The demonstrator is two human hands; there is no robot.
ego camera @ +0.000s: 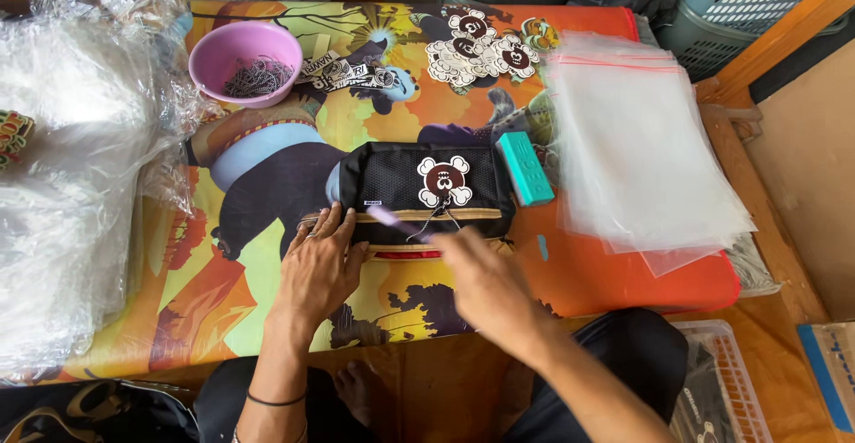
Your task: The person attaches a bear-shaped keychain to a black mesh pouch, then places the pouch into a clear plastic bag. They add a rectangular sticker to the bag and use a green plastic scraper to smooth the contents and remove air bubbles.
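We press our left hand (318,265) flat and open on the black pouch (426,195) at the tabletop's (623,274) near middle — pinning it so it cannot slide. Our right hand (485,283), blurred just beside the pouch's zipper edge, pinches a thin purple stick (396,221). Right of the pouch lie a teal box (525,169) and clear bags (646,149) — within easy reach.
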